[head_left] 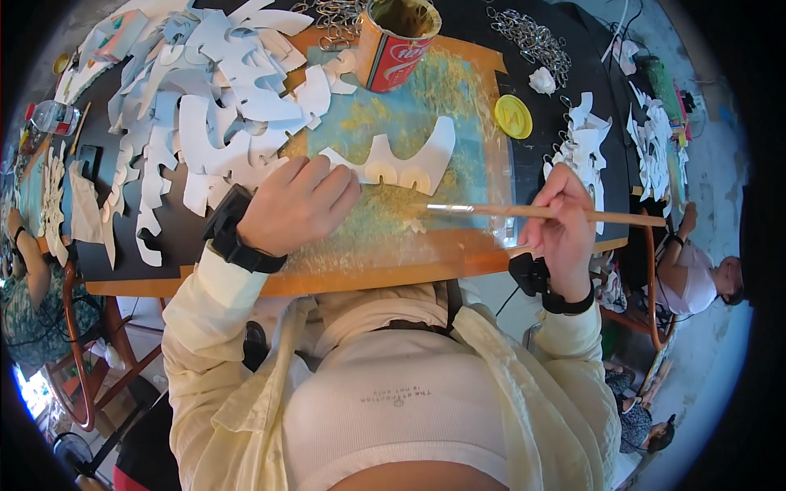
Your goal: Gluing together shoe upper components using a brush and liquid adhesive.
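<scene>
My right hand [563, 225] grips a thin flat brush by its wooden handle [512, 211]. The brush points left, its bristle end over the stained work sheet [446, 90]. My left hand [303, 204] is closed, knuckles up, at the left end of a white curved cut-out piece [430, 155]. That piece has two round cream patches on its lower edge; its left end runs behind my fingers, so the grip itself is hidden. Beyond it stands an open red can [395, 61] with brownish residue around its rim.
White cut-out pieces [237, 74] lie heaped at the left. A yellow lid [513, 117] sits right of the can. Metal rings [536, 41] lie at the far right, above more white pieces [583, 135]. Other people [696, 270] sit on both sides.
</scene>
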